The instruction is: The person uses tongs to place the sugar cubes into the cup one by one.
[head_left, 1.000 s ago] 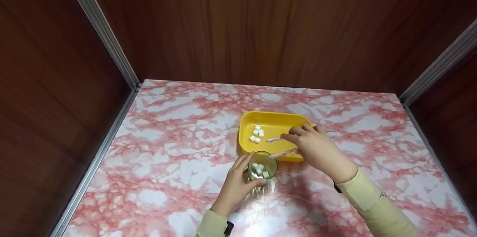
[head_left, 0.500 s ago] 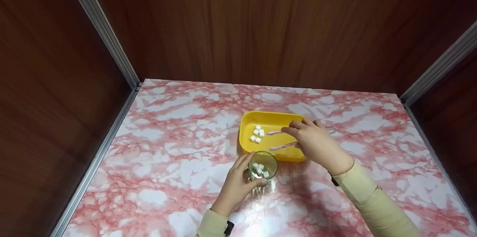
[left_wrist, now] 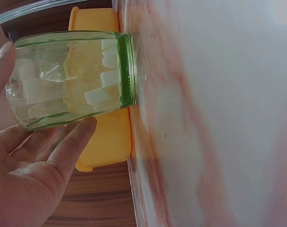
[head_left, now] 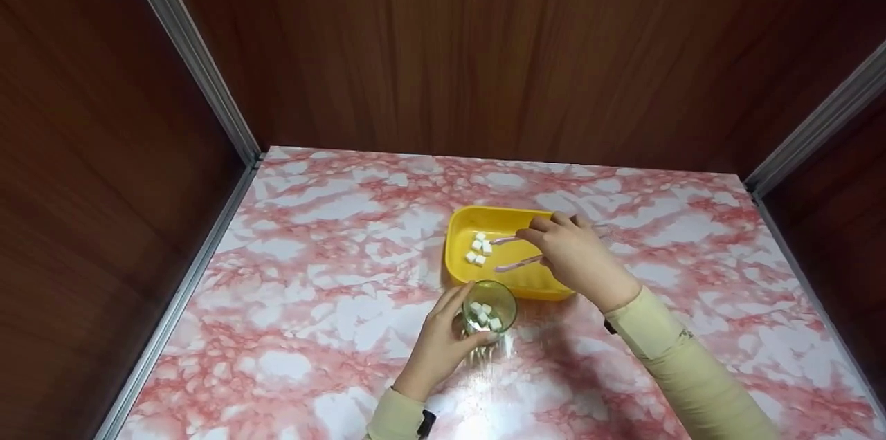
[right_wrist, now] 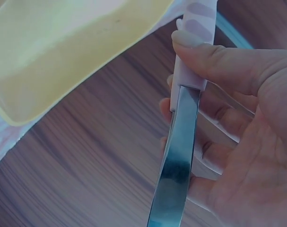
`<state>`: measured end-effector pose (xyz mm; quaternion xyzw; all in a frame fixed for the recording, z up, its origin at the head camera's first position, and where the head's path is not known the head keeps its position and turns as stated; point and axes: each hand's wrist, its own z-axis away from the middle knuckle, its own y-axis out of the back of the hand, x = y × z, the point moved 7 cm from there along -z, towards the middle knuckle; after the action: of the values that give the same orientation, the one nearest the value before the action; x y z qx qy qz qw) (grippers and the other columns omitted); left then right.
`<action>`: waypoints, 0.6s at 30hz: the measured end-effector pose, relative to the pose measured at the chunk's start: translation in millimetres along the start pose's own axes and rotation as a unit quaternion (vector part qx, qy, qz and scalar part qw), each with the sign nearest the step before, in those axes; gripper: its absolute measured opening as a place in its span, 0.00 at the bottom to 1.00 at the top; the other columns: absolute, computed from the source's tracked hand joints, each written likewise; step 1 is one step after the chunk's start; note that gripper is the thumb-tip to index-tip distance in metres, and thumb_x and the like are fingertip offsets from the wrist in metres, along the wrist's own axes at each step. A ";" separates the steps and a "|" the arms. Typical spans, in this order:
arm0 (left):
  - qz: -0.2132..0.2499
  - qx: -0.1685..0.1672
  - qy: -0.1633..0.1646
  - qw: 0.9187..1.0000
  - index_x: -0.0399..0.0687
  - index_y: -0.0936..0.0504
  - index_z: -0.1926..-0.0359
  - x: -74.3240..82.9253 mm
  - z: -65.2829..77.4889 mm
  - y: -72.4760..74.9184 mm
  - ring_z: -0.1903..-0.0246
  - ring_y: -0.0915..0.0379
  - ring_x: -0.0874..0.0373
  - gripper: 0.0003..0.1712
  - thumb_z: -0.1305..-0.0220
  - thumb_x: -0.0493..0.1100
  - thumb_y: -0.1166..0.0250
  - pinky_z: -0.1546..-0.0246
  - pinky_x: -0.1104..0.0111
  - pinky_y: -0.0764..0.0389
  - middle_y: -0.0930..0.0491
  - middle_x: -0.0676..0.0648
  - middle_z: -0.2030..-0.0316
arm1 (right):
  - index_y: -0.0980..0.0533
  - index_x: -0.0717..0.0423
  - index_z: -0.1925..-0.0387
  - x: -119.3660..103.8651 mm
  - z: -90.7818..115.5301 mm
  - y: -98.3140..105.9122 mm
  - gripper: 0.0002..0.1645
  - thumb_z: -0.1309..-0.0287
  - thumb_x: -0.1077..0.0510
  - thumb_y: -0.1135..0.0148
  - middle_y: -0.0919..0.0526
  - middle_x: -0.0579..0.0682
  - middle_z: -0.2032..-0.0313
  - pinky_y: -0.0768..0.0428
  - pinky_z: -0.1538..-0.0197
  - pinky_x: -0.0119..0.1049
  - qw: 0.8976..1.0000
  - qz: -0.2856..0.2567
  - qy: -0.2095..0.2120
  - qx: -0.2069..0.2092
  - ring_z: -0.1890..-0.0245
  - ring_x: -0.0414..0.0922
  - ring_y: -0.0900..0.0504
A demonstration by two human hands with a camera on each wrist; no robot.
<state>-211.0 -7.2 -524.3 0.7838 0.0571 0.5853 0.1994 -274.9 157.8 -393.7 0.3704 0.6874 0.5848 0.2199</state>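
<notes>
My left hand holds a greenish drinking glass, fingers and thumb on opposite sides. The glass stands upright on the table, with several white cubes at its bottom. Pink-tipped metal tongs are gripped by my right hand, the thumb pressing one pink arm. Their two tips are spread apart over a yellow plastic container, with nothing between them. Just left of the tips, several white cubes lie together on the container's floor.
The container sits right behind the glass on a red-and-white marbled table. Dark wood-grain panels enclose the back and sides, with metal strips at the corners.
My right hand has moved the tongs from over the glass's rim back across the container, closer to the cubes there. The left hand and glass have stayed in place.
</notes>
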 end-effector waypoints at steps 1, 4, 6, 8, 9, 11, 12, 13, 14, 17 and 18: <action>-0.004 0.001 -0.001 1.000 0.57 0.40 0.28 0.3 0.0 0.2 0.37 0.40 0.57 0.50 0.50 0.60 0.29 0.38 0.66 0.34 0.39 0.56 0.34 | 0.20 0.49 0.49 0.3 -1.0 -1.6 0.34 0.63 0.64 0.21 0.20 0.50 0.57 0.26 0.57 0.52 1.000 0.003 0.001 -0.001 0.59 0.54 0.25; -0.018 0.004 -0.010 1.000 0.56 0.39 0.29 1.7 0.4 0.8 0.36 0.40 0.56 0.49 0.50 0.60 0.29 0.38 0.64 0.33 0.38 0.55 0.34 | 0.20 0.49 0.49 1.0 -3.6 -6.3 0.33 0.61 0.65 0.21 0.20 0.50 0.57 0.26 0.57 0.52 1.000 0.008 0.004 -0.004 0.58 0.54 0.25; -0.026 0.008 -0.018 0.999 0.55 0.39 0.29 2.9 0.9 1.4 0.36 0.40 0.55 0.49 0.50 0.59 0.29 0.38 0.62 0.33 0.37 0.53 0.35 | 0.20 0.49 0.49 1.5 -5.4 -10.0 0.32 0.61 0.65 0.22 0.20 0.51 0.58 0.25 0.57 0.51 1.000 0.010 0.005 -0.004 0.58 0.54 0.25; -0.030 0.010 -0.025 0.999 0.54 0.38 0.29 3.9 1.2 1.8 0.36 0.39 0.54 0.49 0.49 0.59 0.29 0.38 0.61 0.32 0.36 0.53 0.35 | 0.19 0.49 0.50 1.5 -7.2 -12.9 0.30 0.60 0.65 0.22 0.20 0.51 0.59 0.25 0.58 0.51 1.000 0.012 0.008 0.000 0.58 0.54 0.25; -0.031 0.011 -0.027 0.999 0.53 0.38 0.29 4.2 1.3 1.9 0.37 0.39 0.54 0.49 0.49 0.59 0.29 0.38 0.61 0.32 0.36 0.52 0.35 | 0.18 0.48 0.51 1.7 -8.2 -14.6 0.30 0.60 0.65 0.22 0.20 0.51 0.59 0.25 0.59 0.51 1.000 0.012 0.009 0.001 0.59 0.54 0.25; -0.028 0.011 -0.028 0.999 0.54 0.38 0.29 4.3 1.2 2.1 0.37 0.39 0.54 0.48 0.49 0.60 0.30 0.39 0.61 0.32 0.36 0.52 0.35 | 0.18 0.48 0.52 1.5 -10.3 -16.8 0.28 0.60 0.66 0.23 0.20 0.51 0.61 0.25 0.60 0.51 1.000 0.013 0.013 0.006 0.60 0.54 0.25; -0.027 0.009 -0.025 0.999 0.54 0.38 0.29 3.7 1.0 2.0 0.37 0.39 0.55 0.48 0.49 0.60 0.30 0.39 0.62 0.31 0.37 0.53 0.35 | 0.17 0.47 0.53 1.4 -11.2 -17.9 0.28 0.60 0.66 0.23 0.20 0.50 0.61 0.25 0.60 0.51 1.000 0.014 0.015 0.009 0.60 0.54 0.25; -0.027 0.008 -0.023 0.999 0.55 0.39 0.29 3.3 0.9 1.9 0.37 0.39 0.55 0.48 0.49 0.61 0.31 0.39 0.62 0.31 0.37 0.53 0.35 | 0.17 0.47 0.54 1.1 -12.2 -19.0 0.27 0.60 0.66 0.23 0.20 0.50 0.62 0.25 0.61 0.51 1.000 0.016 0.017 0.011 0.60 0.54 0.25; -0.025 0.006 -0.020 0.999 0.55 0.39 0.29 2.7 0.7 1.7 0.37 0.39 0.56 0.48 0.49 0.61 0.31 0.39 0.63 0.31 0.37 0.54 0.35 | 0.17 0.47 0.55 0.9 -13.1 -20.4 0.27 0.60 0.66 0.23 0.20 0.50 0.62 0.25 0.61 0.51 1.000 0.019 0.018 0.011 0.61 0.53 0.25; -0.022 0.002 -0.011 1.000 0.56 0.39 0.29 1.0 0.1 1.0 0.36 0.40 0.57 0.49 0.49 0.63 0.31 0.39 0.64 0.32 0.38 0.55 0.35 | 0.16 0.46 0.56 0.4 -15.4 -24.9 0.25 0.60 0.67 0.23 0.20 0.49 0.64 0.25 0.62 0.50 0.999 0.022 0.020 0.013 0.62 0.53 0.25; -0.022 0.001 -0.009 1.000 0.56 0.39 0.29 0.5 0.0 0.8 0.36 0.40 0.57 0.49 0.49 0.63 0.31 0.39 0.64 0.32 0.38 0.55 0.35 | 0.16 0.46 0.56 0.2 -16.4 -26.5 0.25 0.59 0.67 0.24 0.20 0.49 0.64 0.25 0.62 0.50 0.999 0.023 0.021 0.013 0.62 0.53 0.25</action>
<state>-210.9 -7.8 -523.6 0.7879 0.0727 0.5737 0.2118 -293.7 146.4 -415.6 0.3771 0.6908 0.5879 0.1871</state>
